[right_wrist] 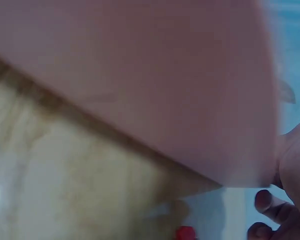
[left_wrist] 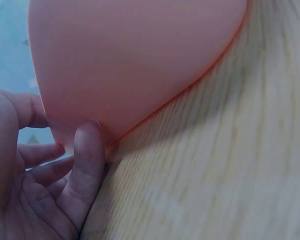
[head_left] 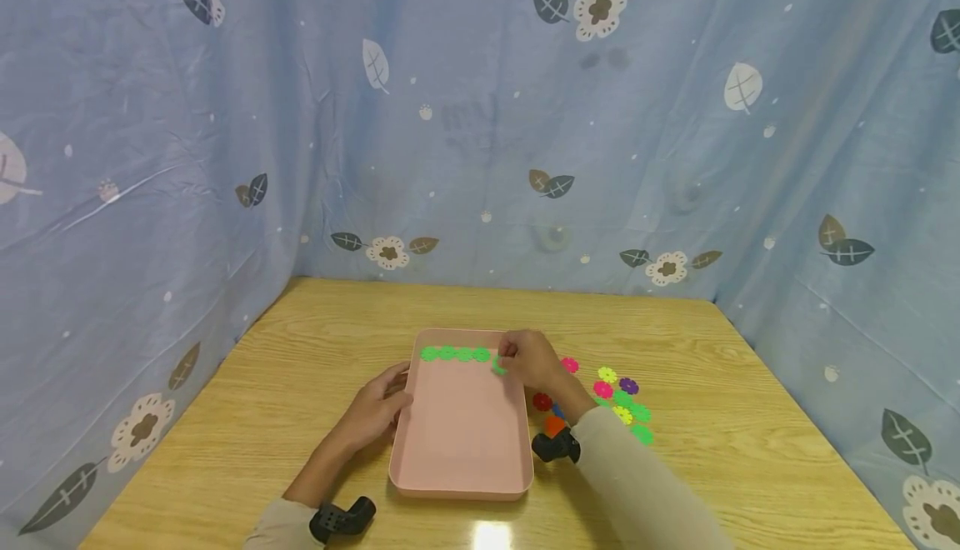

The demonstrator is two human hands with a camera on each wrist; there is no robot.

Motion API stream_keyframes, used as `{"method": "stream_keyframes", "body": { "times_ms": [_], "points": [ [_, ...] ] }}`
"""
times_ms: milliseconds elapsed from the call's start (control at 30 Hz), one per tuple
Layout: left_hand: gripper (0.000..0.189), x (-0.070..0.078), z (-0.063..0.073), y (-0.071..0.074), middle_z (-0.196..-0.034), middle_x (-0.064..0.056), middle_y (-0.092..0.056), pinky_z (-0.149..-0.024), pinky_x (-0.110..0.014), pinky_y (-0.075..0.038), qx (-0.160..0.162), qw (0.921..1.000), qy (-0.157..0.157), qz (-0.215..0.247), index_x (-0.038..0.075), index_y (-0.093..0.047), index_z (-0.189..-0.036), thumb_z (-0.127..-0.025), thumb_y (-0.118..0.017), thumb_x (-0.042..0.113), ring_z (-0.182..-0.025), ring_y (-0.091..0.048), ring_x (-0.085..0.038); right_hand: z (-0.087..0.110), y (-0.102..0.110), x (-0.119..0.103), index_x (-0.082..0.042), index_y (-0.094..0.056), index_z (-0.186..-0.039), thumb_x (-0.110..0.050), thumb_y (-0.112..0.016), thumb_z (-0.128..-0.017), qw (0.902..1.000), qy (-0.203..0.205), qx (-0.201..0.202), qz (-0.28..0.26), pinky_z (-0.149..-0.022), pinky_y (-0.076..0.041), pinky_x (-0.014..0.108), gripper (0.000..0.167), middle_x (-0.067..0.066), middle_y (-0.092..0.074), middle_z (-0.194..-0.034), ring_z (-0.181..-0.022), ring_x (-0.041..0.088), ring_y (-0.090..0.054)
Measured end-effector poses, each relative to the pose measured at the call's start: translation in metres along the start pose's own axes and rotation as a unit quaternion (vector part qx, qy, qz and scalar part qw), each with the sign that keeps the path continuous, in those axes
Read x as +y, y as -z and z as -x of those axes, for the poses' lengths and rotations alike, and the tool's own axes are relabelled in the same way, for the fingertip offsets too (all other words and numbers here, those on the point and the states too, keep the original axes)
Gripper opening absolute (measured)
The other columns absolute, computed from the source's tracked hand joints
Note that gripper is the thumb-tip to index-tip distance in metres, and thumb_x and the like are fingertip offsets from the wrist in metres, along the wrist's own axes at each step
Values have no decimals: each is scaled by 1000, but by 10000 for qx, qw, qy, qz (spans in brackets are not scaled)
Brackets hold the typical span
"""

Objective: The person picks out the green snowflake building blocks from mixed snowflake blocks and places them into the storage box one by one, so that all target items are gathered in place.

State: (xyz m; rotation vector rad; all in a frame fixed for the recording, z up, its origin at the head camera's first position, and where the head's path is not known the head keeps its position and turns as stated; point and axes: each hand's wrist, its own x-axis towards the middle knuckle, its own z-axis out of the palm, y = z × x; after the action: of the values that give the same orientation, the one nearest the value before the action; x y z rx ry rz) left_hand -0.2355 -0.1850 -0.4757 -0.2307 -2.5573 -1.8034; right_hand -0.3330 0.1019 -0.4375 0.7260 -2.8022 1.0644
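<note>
A pink rectangular tray (head_left: 463,425) lies on the table. Along its far end, a row of several green flower-shaped pieces (head_left: 447,353) lies inside. My right hand (head_left: 531,358) reaches over the far right corner and pinches another green flower-shaped piece (head_left: 498,366) just right of that row; the fingers partly cover it. At the tray's left side, my left hand (head_left: 377,408) holds the wall. The left wrist view shows its fingers (left_wrist: 88,150) against the outer wall. In the right wrist view, the tray wall hides much of the right hand (right_wrist: 295,175).
Right of the tray lies a loose scatter of flower-shaped pieces, among them pink (head_left: 603,389), yellow (head_left: 607,375), purple (head_left: 628,386), red (head_left: 542,402) and orange (head_left: 554,426) ones. A blue patterned curtain (head_left: 480,117) surrounds the wooden table (head_left: 330,317) behind and at both sides.
</note>
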Motion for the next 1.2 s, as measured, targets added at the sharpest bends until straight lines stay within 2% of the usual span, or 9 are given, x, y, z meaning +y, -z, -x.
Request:
{"method": "stream_keyframes", "body": {
  "times_ms": [200,367,500,600,733,900,1033,1133,1200],
  "points": [
    [57,1,0,0,-146,-22,-54,-89,-42,-56,29,10000,4,-60,4,-42,-153,-98,-56,12,-130,-55,-42,-1,-8,8,-7,-70,-96,-6,-74,-90,9989,96,24,461,-70,-53,32,7,1,-66,-84,-76,15,-58],
    [58,2,-1,-4,-147,-23,-52,-76,-40,-58,-14,10000,34,34,4,-41,-154,-98,-56,12,-125,-58,-40,-1,-5,13,-8,-73,-96,-11,-74,-91,9965,244,67,797,-78,-53,37,6,2,-70,-87,-86,20,-61],
    [58,3,0,-5,-147,-23,-51,-76,-40,-58,-2,10000,22,8,4,-40,-154,-98,-56,12,-125,-57,-41,1,-1,10,-11,-76,-93,-17,-79,-85,9953,147,2,954,-78,-53,38,11,-1,-71,-87,-95,24,-56],
    [58,3,2,-5,-147,-24,-51,-80,-38,-57,-4,10000,28,-16,4,-41,-154,-98,-56,11,-129,-55,-42,4,0,7,-16,-78,-86,-18,-81,-78,9934,29,-175,1135,-76,-52,38,9,-5,-70,-83,-94,25,-53],
    [58,2,6,-5,-147,-25,-50,-76,-36,-57,5,9999,93,85,4,-40,-154,-98,-56,11,-128,-55,-43,3,-3,3,-21,-82,-86,-17,-79,-76,9872,13,-215,1578,-76,-51,37,11,-7,-73,-84,-91,25,-51],
    [59,2,7,-4,-148,-25,-50,-80,-37,-57,-28,9999,78,89,3,-39,-154,-98,-56,11,-129,-55,-44,0,-6,0,-21,-84,-96,-17,-77,-79,9811,-179,-197,1918,-83,-54,40,19,-3,-76,-97,-98,28,-53],
    [59,2,6,-4,-148,-25,-49,-78,-37,-58,-16,9999,77,88,3,-39,-154,-97,-55,10,-128,-55,-43,-2,-6,0,-19,-83,-102,-14,-72,-85,9782,-147,-244,2058,-91,-53,44,21,0,-76,-106,-105,33,-55],
    [59,2,5,-5,-147,-25,-50,-74,-35,-57,28,9999,89,49,3,-40,-154,-97,-55,9,-125,-58,-41,-3,-5,-2,-17,-82,-104,-10,-69,-87,9759,-79,-228,2167,-90,-53,44,22,2,-76,-108,-106,35,-56],
    [59,2,5,-6,-147,-25,-51,-70,-35,-57,19,9999,94,43,3,-40,-154,-97,-55,9,-121,-60,-38,-4,-4,-3,-15,-82,-100,-7,-66,-89,9742,-114,-256,2240,-86,-53,43,21,3,-75,-107,-106,36,-57]
  ]
}}
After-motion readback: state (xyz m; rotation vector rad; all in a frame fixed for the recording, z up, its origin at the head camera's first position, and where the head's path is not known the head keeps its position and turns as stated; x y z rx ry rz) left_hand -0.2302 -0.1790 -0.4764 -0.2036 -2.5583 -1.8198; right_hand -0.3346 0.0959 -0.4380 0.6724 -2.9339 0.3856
